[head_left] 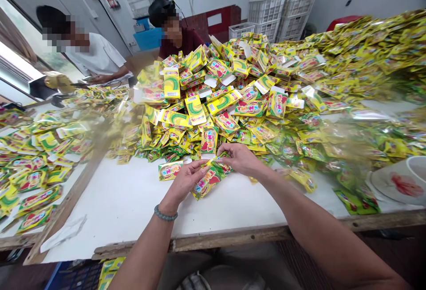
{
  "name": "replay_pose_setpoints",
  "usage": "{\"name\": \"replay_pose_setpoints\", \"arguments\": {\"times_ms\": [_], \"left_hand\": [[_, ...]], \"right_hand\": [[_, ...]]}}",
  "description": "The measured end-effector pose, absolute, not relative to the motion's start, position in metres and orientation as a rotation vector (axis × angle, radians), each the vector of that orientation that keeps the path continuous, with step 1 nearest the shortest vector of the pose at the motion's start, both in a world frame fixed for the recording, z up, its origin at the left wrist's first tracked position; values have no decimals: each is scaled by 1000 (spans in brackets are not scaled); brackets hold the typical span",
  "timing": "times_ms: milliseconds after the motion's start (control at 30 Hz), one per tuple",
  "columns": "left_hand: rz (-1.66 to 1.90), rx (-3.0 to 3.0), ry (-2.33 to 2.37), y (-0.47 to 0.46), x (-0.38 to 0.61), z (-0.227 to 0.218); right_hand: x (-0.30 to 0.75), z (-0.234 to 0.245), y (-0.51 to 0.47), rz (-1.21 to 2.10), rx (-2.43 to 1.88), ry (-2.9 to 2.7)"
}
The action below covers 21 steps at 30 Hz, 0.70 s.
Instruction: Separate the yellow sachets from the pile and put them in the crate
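Observation:
My left hand (187,179), with a beaded bracelet on its wrist, pinches a small yellow-and-green "TWINS" carton (206,184) held tilted just above the white tabletop. My right hand (240,158) is closed at the carton's upper end, its fingertips gripping a small green packet (226,153); the fingers partly hide it, so how far it sits inside the carton is unclear. Beside my left fingers lies another carton (169,171) flat on the table. One more carton (209,140) leans at the foot of the pile, just beyond my hands.
A large heap of cartons (199,108) and shiny packets (366,54) covers the table's far side. A white flowered tub (401,181) stands right. Wooden strips (229,239) edge the table (133,210). Two people (100,54) work opposite. White crates (268,1) are stacked behind.

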<state>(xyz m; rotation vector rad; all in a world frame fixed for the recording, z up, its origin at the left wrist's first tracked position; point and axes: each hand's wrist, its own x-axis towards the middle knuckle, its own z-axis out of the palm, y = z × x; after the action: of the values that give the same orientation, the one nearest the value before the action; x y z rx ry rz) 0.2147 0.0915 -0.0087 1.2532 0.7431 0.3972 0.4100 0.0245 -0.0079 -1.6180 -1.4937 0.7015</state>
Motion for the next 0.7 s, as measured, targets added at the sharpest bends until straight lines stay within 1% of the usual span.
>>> {"name": "replay_pose_setpoints", "arguments": {"times_ms": [200, 400, 533, 700], "left_hand": [[358, 1216, 727, 92, 215, -12], [424, 1230, 765, 95, 215, -19], [473, 1248, 787, 96, 214, -20], [507, 1251, 784, 96, 215, -21]], "right_hand": [[405, -6, 23, 722, -1620, -1491], [400, -2, 21, 561, -1699, -1511], [410, -2, 21, 645, -1645, -1389], [411, -3, 27, 792, -1451, -989]]}}
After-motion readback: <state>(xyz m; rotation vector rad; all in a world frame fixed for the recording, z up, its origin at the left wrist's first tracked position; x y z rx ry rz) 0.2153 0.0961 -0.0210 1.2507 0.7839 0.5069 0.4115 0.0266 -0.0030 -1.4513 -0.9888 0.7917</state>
